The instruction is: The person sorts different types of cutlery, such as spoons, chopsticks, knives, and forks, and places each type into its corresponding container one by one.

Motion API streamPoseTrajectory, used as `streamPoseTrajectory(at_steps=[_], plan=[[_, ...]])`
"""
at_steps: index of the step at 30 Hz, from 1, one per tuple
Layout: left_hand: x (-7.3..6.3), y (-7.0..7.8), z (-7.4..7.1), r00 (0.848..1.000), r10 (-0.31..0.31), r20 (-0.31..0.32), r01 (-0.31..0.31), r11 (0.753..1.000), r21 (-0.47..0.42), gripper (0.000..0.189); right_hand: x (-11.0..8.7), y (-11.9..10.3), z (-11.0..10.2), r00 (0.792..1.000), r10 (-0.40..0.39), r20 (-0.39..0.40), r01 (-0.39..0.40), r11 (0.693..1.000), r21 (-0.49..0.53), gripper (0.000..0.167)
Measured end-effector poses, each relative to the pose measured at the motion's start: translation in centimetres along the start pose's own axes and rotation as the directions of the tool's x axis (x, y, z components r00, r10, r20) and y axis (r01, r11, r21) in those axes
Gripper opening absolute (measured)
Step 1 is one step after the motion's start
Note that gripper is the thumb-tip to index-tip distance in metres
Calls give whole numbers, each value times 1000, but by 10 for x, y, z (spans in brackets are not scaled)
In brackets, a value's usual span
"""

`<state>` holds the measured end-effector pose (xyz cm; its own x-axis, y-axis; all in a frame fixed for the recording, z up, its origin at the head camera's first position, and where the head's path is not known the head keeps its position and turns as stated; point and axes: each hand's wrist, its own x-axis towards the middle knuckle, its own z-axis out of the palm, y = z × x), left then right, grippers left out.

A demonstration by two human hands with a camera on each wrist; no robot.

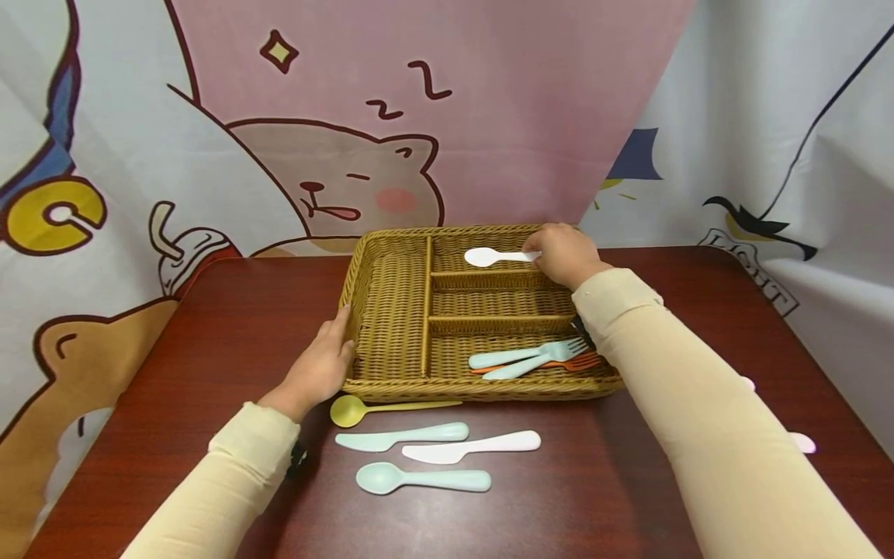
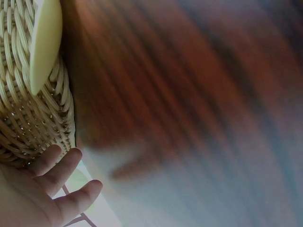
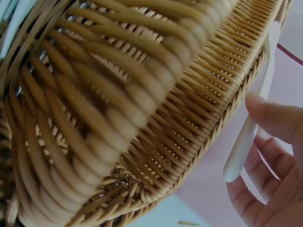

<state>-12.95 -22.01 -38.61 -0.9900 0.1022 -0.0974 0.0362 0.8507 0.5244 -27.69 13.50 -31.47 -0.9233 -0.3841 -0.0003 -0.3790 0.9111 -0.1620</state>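
Right hand (image 1: 564, 255), just right of frame's middle, pinched white spoon (image 1: 497, 256) by its handle. Spoon hung over top right part of brown basket (image 1: 489, 389), round end pointing left. Left hand (image 1: 316, 363), left of middle, had fingers loose and straight at basket's left side. Pale blue forks (image 1: 506, 357) and orange fork (image 1: 581, 362) lay in basket's bottom right part. Lower middle, on red-brown surface (image 1: 244, 334): yellow spoon (image 1: 348, 411), pale blue knife (image 1: 401, 438), white knife (image 1: 469, 447), pale blue spoon (image 1: 443, 480).

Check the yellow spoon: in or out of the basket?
Out: the yellow spoon lies on the table, in front of the basket.
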Motion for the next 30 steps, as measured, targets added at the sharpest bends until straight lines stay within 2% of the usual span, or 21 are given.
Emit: streamPoseTrajectory(at_steps=[7, 22, 30], plan=[[-2, 2, -1, 999, 37, -35, -37, 999, -4, 60, 4, -3, 2, 999, 4, 35, -3, 1000, -29, 30], [1, 0, -1, 1000, -6, 4, 6, 1000, -6, 61, 11, -7, 6, 999, 10, 43, -8, 999, -51, 31], [1, -1, 0, 1000, -7, -1, 7, 1000, -4, 61, 16, -8, 9, 999, 1, 47, 3, 998, -65, 31]])
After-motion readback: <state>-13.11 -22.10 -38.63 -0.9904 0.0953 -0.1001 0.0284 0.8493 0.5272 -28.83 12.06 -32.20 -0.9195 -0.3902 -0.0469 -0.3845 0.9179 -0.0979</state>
